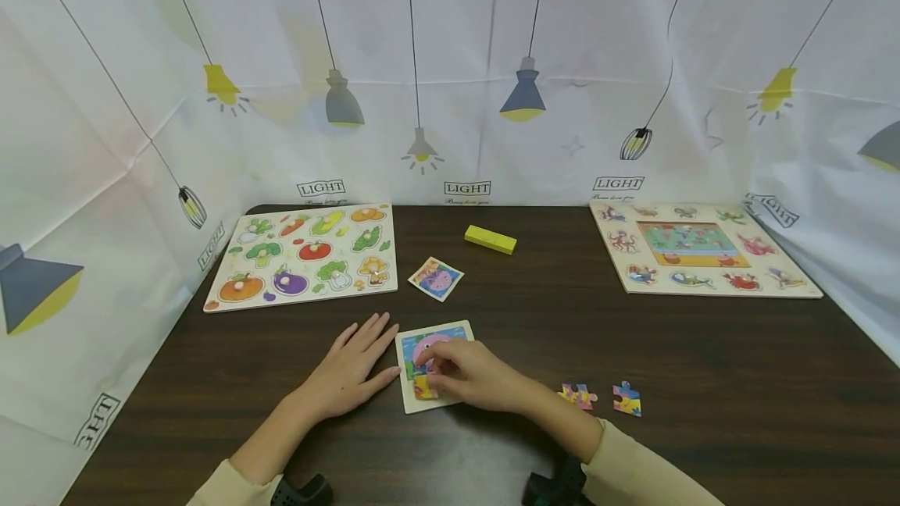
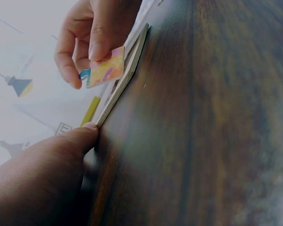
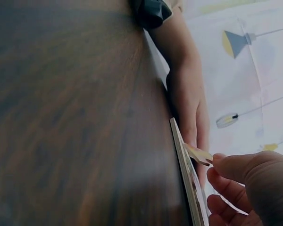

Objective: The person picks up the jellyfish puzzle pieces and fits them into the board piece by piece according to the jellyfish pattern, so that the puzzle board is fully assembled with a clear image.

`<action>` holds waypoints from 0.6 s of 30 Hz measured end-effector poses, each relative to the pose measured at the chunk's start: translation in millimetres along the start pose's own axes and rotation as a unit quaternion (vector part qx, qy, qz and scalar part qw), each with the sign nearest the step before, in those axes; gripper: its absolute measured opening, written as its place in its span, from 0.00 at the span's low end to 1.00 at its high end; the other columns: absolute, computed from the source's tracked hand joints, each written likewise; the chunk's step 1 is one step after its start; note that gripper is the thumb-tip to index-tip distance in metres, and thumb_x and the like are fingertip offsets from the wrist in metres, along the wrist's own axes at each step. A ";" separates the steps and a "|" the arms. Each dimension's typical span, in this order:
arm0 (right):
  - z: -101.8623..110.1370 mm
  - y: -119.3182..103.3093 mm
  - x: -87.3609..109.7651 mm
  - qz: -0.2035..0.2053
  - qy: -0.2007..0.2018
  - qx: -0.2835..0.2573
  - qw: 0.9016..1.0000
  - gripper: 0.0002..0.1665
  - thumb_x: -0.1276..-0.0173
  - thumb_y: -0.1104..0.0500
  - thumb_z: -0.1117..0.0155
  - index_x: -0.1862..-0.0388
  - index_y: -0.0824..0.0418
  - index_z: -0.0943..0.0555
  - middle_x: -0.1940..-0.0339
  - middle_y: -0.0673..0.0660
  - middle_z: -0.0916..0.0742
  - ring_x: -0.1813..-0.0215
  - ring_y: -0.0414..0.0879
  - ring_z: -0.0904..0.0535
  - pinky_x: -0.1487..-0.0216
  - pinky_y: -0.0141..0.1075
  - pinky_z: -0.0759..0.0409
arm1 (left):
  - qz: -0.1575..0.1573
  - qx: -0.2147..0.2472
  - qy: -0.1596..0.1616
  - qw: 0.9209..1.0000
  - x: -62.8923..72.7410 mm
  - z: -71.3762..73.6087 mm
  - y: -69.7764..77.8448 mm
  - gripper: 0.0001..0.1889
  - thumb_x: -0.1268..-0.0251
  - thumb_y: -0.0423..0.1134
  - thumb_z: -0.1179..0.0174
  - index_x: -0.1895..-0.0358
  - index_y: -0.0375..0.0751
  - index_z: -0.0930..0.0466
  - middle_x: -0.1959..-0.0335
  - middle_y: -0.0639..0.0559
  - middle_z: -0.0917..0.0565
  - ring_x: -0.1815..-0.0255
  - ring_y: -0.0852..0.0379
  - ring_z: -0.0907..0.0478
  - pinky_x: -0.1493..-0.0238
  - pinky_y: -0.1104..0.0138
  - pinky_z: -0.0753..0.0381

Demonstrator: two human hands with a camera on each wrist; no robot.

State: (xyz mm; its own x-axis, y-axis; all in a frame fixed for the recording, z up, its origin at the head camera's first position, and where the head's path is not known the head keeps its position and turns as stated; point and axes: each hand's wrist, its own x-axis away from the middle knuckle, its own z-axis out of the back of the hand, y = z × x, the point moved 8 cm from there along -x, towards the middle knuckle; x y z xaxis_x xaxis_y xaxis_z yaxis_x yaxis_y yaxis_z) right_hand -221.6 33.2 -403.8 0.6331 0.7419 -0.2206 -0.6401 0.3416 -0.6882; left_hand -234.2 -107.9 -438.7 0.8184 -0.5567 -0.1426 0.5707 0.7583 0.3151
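A small jigsaw board (image 1: 433, 405) with a pale frame and a pink cartoon pig picture lies in front of me. My right hand (image 1: 481, 375) pinches a yellow puzzle piece (image 2: 107, 69) between thumb and fingers, tilted over the board's lower left part. In the right wrist view the piece (image 3: 198, 154) appears edge-on above the board. My left hand (image 1: 356, 369) lies flat with fingers spread on the left, its thumb touching the board's left edge. Part of the picture is hidden behind my right hand.
Loose puzzle pieces (image 1: 626, 399) lie right of the board, some partly behind my right forearm. A small picture card (image 1: 436, 279) and a yellow block (image 1: 491, 240) sit farther back. A vegetable board (image 1: 330, 297) stands back left, a sea-animal board (image 1: 633, 252) back right.
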 end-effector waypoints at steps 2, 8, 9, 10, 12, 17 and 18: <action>-1.7 -0.8 -0.7 0.000 -0.002 0.002 1.000 0.11 0.36 0.60 0.38 0.55 0.60 0.22 0.70 0.44 0.20 0.67 0.34 0.26 0.62 0.28 0.25 | -0.001 0.000 0.000 1.000 0.2 0.6 0.6 0.34 0.32 0.59 0.57 0.29 0.43 0.45 0.28 0.45 0.48 0.28 0.51 0.55 0.33 0.50 0.56; -6.3 -0.2 -2.0 -0.010 -0.009 0.017 1.000 0.11 0.36 0.59 0.38 0.55 0.59 0.22 0.70 0.42 0.23 0.66 0.35 0.28 0.64 0.27 0.27 | -0.003 0.000 0.001 1.000 0.8 0.5 1.4 0.34 0.32 0.58 0.56 0.30 0.42 0.45 0.28 0.44 0.48 0.28 0.51 0.55 0.33 0.50 0.56; -6.4 -0.2 -2.1 -0.010 -0.007 0.023 1.000 0.11 0.36 0.59 0.38 0.55 0.59 0.22 0.70 0.42 0.23 0.66 0.35 0.29 0.64 0.27 0.28 | -0.002 0.000 0.000 1.000 0.7 0.4 1.4 0.34 0.32 0.58 0.56 0.29 0.42 0.45 0.28 0.44 0.48 0.28 0.51 0.55 0.33 0.50 0.56; -6.4 -0.2 -2.1 -0.011 -0.005 0.029 1.000 0.11 0.36 0.59 0.38 0.55 0.59 0.21 0.71 0.42 0.23 0.66 0.36 0.29 0.65 0.27 0.29 | -0.002 0.000 0.000 1.000 0.6 0.5 1.6 0.34 0.32 0.58 0.56 0.30 0.42 0.45 0.28 0.44 0.48 0.28 0.51 0.55 0.33 0.50 0.56; -5.8 -0.8 -2.2 -0.007 0.003 0.042 0.999 0.11 0.37 0.59 0.37 0.55 0.59 0.21 0.71 0.42 0.22 0.66 0.38 0.29 0.65 0.27 0.30 | -0.004 0.001 0.002 1.000 0.4 1.2 2.3 0.34 0.32 0.58 0.55 0.30 0.41 0.45 0.28 0.44 0.48 0.28 0.50 0.55 0.33 0.50 0.56; -5.4 -1.3 -1.4 0.000 0.013 0.080 0.997 0.11 0.37 0.59 0.37 0.55 0.58 0.18 0.65 0.46 0.20 0.61 0.39 0.30 0.60 0.30 0.30 | -0.004 0.000 0.002 1.000 0.0 3.0 3.5 0.34 0.32 0.57 0.55 0.30 0.41 0.44 0.29 0.43 0.48 0.28 0.49 0.54 0.33 0.49 0.55; -5.7 -1.1 -1.2 0.000 0.013 0.087 0.996 0.12 0.37 0.59 0.38 0.55 0.58 0.18 0.63 0.46 0.20 0.59 0.39 0.30 0.59 0.31 0.30 | -0.003 -0.002 0.000 1.000 0.0 2.8 3.2 0.34 0.32 0.57 0.55 0.30 0.41 0.45 0.29 0.43 0.48 0.28 0.49 0.54 0.33 0.50 0.56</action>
State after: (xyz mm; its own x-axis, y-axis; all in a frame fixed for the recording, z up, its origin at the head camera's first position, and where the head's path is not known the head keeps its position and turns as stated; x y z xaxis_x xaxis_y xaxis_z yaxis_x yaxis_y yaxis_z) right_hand -219.2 28.7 -406.7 0.6433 0.7273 -0.2393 -0.7040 0.4390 -0.5583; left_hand -232.6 -106.4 -435.1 0.8153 -0.5606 -0.1449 0.5753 0.7563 0.3113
